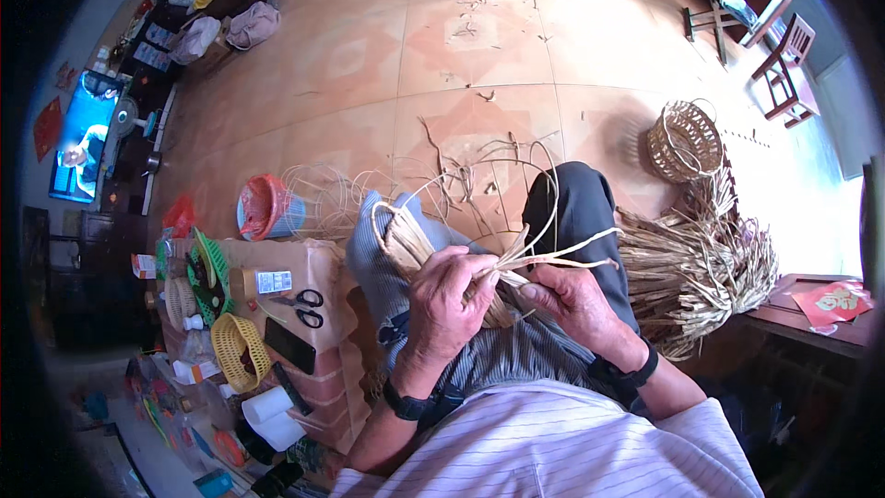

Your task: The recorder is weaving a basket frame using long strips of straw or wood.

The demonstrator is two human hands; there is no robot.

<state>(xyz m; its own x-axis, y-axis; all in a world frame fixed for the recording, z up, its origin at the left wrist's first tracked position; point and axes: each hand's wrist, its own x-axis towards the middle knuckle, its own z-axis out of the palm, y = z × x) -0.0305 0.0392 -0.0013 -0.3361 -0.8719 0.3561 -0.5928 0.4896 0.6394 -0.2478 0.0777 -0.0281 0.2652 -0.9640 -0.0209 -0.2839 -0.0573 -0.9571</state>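
Over my lap, a partly woven piece of dried plant strands (406,242) lies between my knees, with a looped edge and loose ends sticking out. My left hand (450,300) is closed, its thumb and fingers pinching the strands where they gather. Close beside it, my right hand (579,306) pinches the same bundle between thumb and fingers. Several pale loose strands (576,256) fan out to the right above my right hand. A long thin strand arches up over my knee. The fingertips partly hide where the strands cross.
A large heap of dried stalks (696,281) lies at my right, with a wicker basket (685,141) beyond it. On the cloth-covered table (327,314) at my left are scissors (309,307), a phone (289,345) and a yellow basket (240,353). A bin (270,207) stands behind it.
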